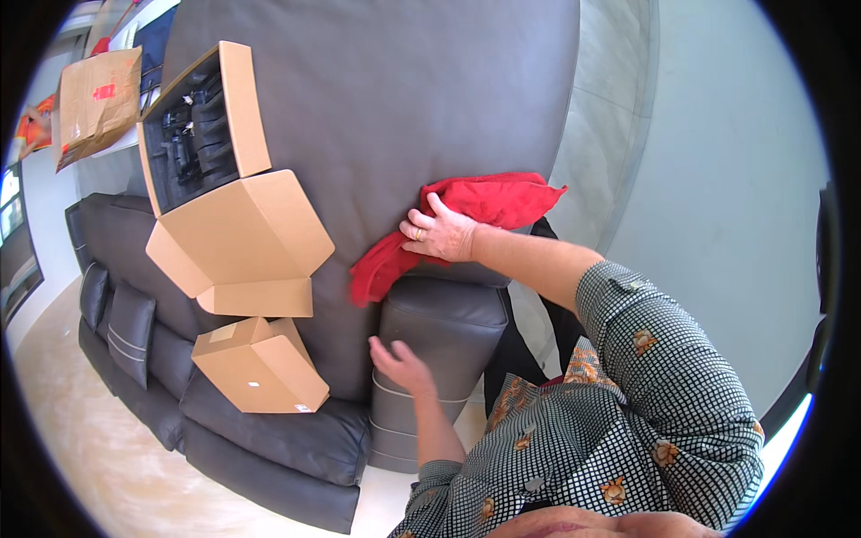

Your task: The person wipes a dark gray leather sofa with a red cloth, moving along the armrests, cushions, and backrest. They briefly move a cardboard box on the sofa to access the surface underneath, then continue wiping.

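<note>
My right hand [440, 232], with a ring on one finger, is on a crumpled red cloth [501, 198]. Its fingers curl over the cloth where it bunches up, and one end trails toward the left. Under the cloth is a wide dark grey leather seat [403, 87] of a sofa. My left hand [403, 366] holds nothing, its fingers apart, over the leather armrest [440, 316].
An open cardboard box [245, 111] lined with black foam holds dark items too small to tell. Nearer stands another cardboard box [252, 370]. A taped carton [101, 101] is at the far left, beside a partly visible person [37, 124]. Leather cushions [129, 333] rest on the sofa.
</note>
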Demonstrator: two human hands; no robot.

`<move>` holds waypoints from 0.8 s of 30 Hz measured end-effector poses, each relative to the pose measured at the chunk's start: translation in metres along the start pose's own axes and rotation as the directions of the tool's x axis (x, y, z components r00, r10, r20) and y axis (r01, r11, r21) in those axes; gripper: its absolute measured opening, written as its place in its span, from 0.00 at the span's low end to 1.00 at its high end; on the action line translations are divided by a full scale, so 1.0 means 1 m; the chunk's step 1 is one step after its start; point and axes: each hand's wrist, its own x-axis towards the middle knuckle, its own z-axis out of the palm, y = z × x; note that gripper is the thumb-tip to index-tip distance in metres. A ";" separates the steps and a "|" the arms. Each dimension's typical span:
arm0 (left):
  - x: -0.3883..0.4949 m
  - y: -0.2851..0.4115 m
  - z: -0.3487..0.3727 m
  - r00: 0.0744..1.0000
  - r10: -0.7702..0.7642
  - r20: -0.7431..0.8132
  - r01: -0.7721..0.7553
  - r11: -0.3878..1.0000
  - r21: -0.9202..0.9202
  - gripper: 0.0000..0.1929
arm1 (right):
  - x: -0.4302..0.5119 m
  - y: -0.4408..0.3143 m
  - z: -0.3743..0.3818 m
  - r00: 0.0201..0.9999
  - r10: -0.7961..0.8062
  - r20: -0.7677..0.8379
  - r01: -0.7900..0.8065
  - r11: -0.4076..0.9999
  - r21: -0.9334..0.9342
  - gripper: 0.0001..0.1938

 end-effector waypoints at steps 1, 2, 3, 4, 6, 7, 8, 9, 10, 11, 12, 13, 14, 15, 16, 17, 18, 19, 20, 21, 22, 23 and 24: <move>-0.012 0.012 0.010 0.994 0.017 0.109 -0.007 0.996 -0.089 0.28 | 0.000 0.015 0.002 0.999 -0.046 -0.008 0.046 0.999 -0.014 0.19; -0.022 0.025 0.020 0.991 0.005 0.132 -0.018 0.995 0.101 0.27 | 0.000 0.031 0.001 0.995 -0.045 -0.085 0.045 0.999 0.003 0.16; -0.026 0.034 0.030 0.988 0.016 0.152 -0.056 0.961 0.269 0.27 | 0.000 0.050 -0.001 0.979 -0.008 -0.202 0.003 1.000 -0.021 0.13; -0.026 0.041 0.037 0.995 -0.034 0.095 0.007 0.963 0.269 0.26 | 0.001 0.075 -0.006 0.946 0.040 -0.321 -0.057 0.997 -0.045 0.12; -0.019 0.050 0.051 0.994 -0.106 -0.005 0.104 0.964 0.247 0.24 | -0.002 0.137 -0.022 0.898 0.155 -0.411 -0.206 0.975 -0.083 0.15; -0.016 0.054 0.058 0.988 -0.152 -0.033 0.156 0.955 0.254 0.22 | -0.005 0.169 -0.032 0.881 0.273 -0.386 -0.340 0.933 -0.117 0.16; -0.012 0.055 0.065 0.981 -0.182 -0.069 0.194 0.949 0.251 0.20 | -0.007 0.207 -0.043 0.825 0.367 -0.429 -0.489 0.844 -0.218 0.15; -0.009 0.056 0.072 0.976 -0.184 -0.116 0.207 0.949 0.238 0.18 | -0.009 0.243 -0.052 0.743 0.553 -0.378 -0.661 0.695 -0.283 0.17; -0.008 0.056 0.078 0.965 -0.222 -0.142 0.253 0.934 0.254 0.17 | -0.014 0.283 -0.063 0.632 0.679 -0.374 -0.775 0.557 -0.299 0.17; -0.008 0.056 0.083 0.962 -0.208 -0.178 0.252 0.926 0.279 0.18 | -0.031 0.326 -0.077 0.453 0.877 -0.157 -0.891 0.448 -0.069 0.23; -0.008 0.054 0.087 0.960 -0.188 -0.206 0.245 0.921 0.304 0.20 | -0.047 0.353 -0.081 0.352 0.926 -0.138 -0.934 0.358 0.022 0.21; -0.008 0.053 0.090 0.954 -0.214 -0.210 0.274 0.907 0.320 0.21 | -0.063 0.377 -0.081 0.267 0.958 -0.106 -0.956 0.277 0.093 0.22; -0.009 0.051 0.092 0.955 -0.169 -0.244 0.240 0.923 0.300 0.21 | -0.077 0.390 -0.072 0.230 0.960 -0.158 -0.965 0.246 0.090 0.21; -0.010 0.049 0.094 0.956 -0.159 -0.246 0.234 0.919 0.316 0.21 | -0.089 0.400 -0.061 0.189 0.960 -0.207 -0.973 0.212 0.092 0.20; -0.010 0.048 0.095 0.956 -0.164 -0.244 0.239 0.917 0.320 0.20 | -0.099 0.408 -0.052 0.301 0.943 -0.145 -0.953 0.293 -0.070 0.19; -0.010 0.047 0.096 0.955 -0.148 -0.257 0.227 0.921 0.315 0.20 | -0.106 0.414 -0.045 0.397 0.915 -0.068 -0.900 0.374 -0.222 0.19; -0.010 0.046 0.096 0.955 -0.167 -0.246 0.241 0.920 0.311 0.20 | -0.111 0.414 -0.040 0.477 0.879 0.023 -0.816 0.452 -0.361 0.18; -0.010 0.045 0.097 0.954 -0.167 -0.249 0.241 0.923 0.301 0.20 | -0.113 0.411 -0.036 0.490 0.871 -0.043 -0.824 0.447 -0.347 0.18; -0.010 0.045 0.097 0.956 -0.176 -0.235 0.243 0.924 0.296 0.20 | -0.115 0.402 -0.032 0.499 0.861 -0.104 -0.833 0.443 -0.332 0.18; -0.009 0.044 0.097 0.953 -0.176 -0.246 0.248 0.919 0.306 0.20 | -0.119 0.388 -0.029 0.496 0.853 -0.163 -0.846 0.431 -0.313 0.18; -0.009 0.045 0.098 0.954 -0.179 -0.243 0.250 0.918 0.309 0.20 | -0.119 0.374 -0.030 0.446 0.886 -0.127 -0.891 0.426 -0.158 0.18; -0.008 0.045 0.098 0.955 -0.174 -0.242 0.244 0.922 0.300 0.20 | -0.119 0.356 -0.030 0.439 0.890 -0.123 -0.893 0.419 -0.163 0.18; -0.008 0.046 0.098 0.954 -0.178 -0.243 0.253 0.911 0.325 0.20 | -0.120 0.334 -0.029 0.313 0.939 -0.140 -0.936 0.330 0.123 0.18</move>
